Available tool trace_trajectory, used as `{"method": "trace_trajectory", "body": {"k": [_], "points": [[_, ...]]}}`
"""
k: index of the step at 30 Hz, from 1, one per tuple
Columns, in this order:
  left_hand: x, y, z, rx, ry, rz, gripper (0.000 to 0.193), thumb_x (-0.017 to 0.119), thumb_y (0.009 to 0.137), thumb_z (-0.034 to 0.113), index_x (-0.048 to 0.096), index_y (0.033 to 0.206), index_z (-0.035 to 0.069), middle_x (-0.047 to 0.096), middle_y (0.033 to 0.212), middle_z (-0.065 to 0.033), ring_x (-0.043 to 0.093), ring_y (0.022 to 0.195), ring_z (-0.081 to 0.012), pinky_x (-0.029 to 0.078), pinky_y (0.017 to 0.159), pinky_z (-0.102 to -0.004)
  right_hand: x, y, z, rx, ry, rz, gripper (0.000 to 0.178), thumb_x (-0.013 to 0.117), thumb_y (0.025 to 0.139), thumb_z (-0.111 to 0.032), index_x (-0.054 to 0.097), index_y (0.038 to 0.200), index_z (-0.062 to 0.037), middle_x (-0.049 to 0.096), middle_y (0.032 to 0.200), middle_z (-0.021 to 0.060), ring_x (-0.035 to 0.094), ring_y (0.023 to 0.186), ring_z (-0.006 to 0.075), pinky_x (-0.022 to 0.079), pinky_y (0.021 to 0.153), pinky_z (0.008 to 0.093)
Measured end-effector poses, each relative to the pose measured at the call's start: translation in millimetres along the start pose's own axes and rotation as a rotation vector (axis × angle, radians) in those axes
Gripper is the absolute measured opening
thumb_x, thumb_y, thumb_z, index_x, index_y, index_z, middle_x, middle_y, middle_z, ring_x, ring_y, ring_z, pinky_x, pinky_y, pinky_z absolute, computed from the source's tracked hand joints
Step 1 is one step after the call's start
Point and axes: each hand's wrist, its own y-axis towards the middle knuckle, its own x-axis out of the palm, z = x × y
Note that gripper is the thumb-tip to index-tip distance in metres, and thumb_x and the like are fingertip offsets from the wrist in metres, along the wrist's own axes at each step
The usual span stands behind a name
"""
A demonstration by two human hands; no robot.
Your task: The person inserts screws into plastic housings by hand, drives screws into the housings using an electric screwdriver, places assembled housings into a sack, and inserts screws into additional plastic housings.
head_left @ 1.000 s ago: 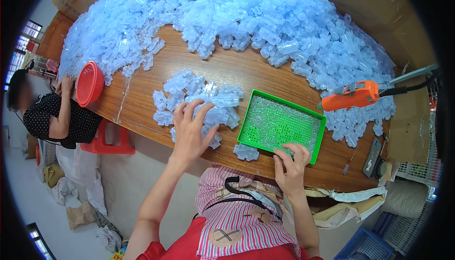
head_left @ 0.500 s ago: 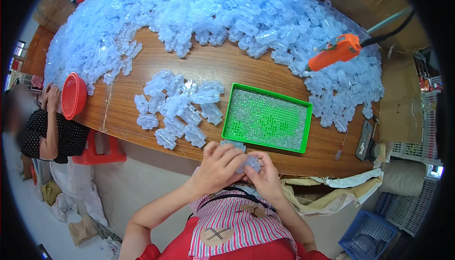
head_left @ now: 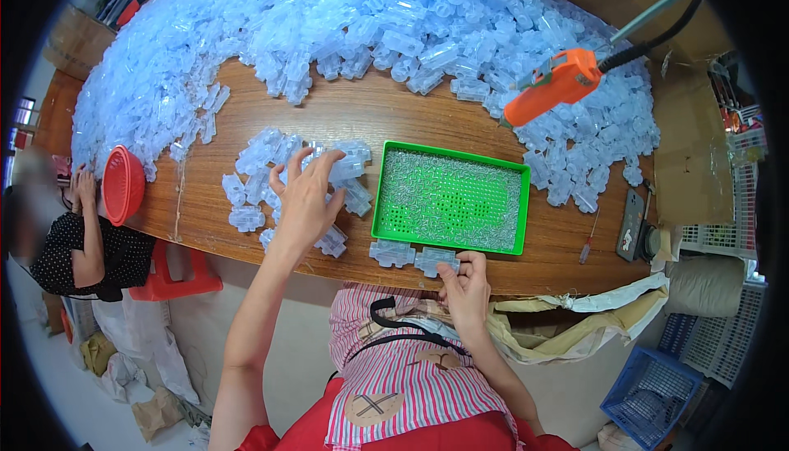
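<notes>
My left hand [head_left: 307, 196] reaches out with fingers spread over a small heap of clear blue plastic pieces [head_left: 283, 184] on the wooden table [head_left: 394, 118], touching the pieces. My right hand [head_left: 465, 280] rests at the table's near edge, its fingers on a clear plastic piece [head_left: 436, 260] lying there. A second clear piece [head_left: 392, 253] lies just left of it. Behind both pieces sits a green tray [head_left: 519, 204] filled with small silvery parts.
A huge pile of clear blue plastic pieces [head_left: 394, 16] covers the far half of the table. An orange power screwdriver [head_left: 552, 88] hangs on a cable at the right. A red basket [head_left: 123, 184] sits at the left edge by a seated person [head_left: 70, 246]. A phone [head_left: 631, 225] lies at right.
My left hand has moved from near my body out to the small heap. My right hand has shifted right along the near edge, and two clear pieces now lie in front of the tray.
</notes>
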Motion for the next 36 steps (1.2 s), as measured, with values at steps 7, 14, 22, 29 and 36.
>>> {"method": "trace_trajectory", "body": {"k": [7,14,22,29,36], "points": [[5,-1,0,0.088,-0.209,0.151,0.053,0.069,0.076,0.006,0.049,0.125,0.011,0.061,0.111,-0.0041,0.052,0.112,-0.0246,0.026,0.098,-0.0457,4,1,8,-0.136,-0.166,0.103,0.041,0.071,0.086,-0.020,0.037,0.102,-0.0022,0.048,0.056,0.0022,0.046,0.052,0.0074,0.037,0.048,0.0238],[4,-36,55,0.449,-0.495,0.206,0.060,0.073,0.065,-0.002,0.054,0.120,0.007,0.061,0.107,-0.0078,0.056,0.105,-0.0304,0.047,0.088,-0.0443,-16,-23,-27,-0.218,0.166,-0.127,0.052,0.071,0.084,-0.014,0.036,0.120,-0.0007,0.057,0.088,0.0080,0.056,0.072,0.0110,0.049,0.063,0.0245],[41,-72,96,0.426,-0.611,0.147,0.050,0.077,0.071,0.020,0.056,0.115,0.010,0.055,0.116,-0.0086,0.053,0.106,-0.0305,0.044,0.089,-0.0412,-32,-21,-12,-0.010,0.608,-0.269,0.041,0.056,0.091,-0.003,0.038,0.128,-0.0010,0.056,0.111,0.0110,0.059,0.088,0.0127,0.052,0.071,0.0261],[62,-85,88,0.307,-0.134,0.109,0.051,0.077,0.066,0.045,0.063,0.111,0.026,0.044,0.124,-0.0043,0.032,0.121,-0.0290,0.020,0.099,-0.0464,-60,-13,26,0.010,0.428,-0.007,0.041,0.055,0.093,-0.008,0.026,0.122,-0.0024,0.056,0.101,0.0156,0.058,0.075,0.0132,0.051,0.062,0.0259],[76,-77,83,0.363,-0.086,0.105,0.044,0.075,0.070,0.035,0.062,0.111,0.027,0.047,0.129,-0.0002,0.034,0.123,-0.0251,0.019,0.101,-0.0470,-51,5,27,-0.015,0.396,0.008,0.039,0.058,0.093,-0.012,0.031,0.119,-0.0006,0.059,0.090,0.0149,0.060,0.062,0.0133,0.050,0.047,0.0228]]}}
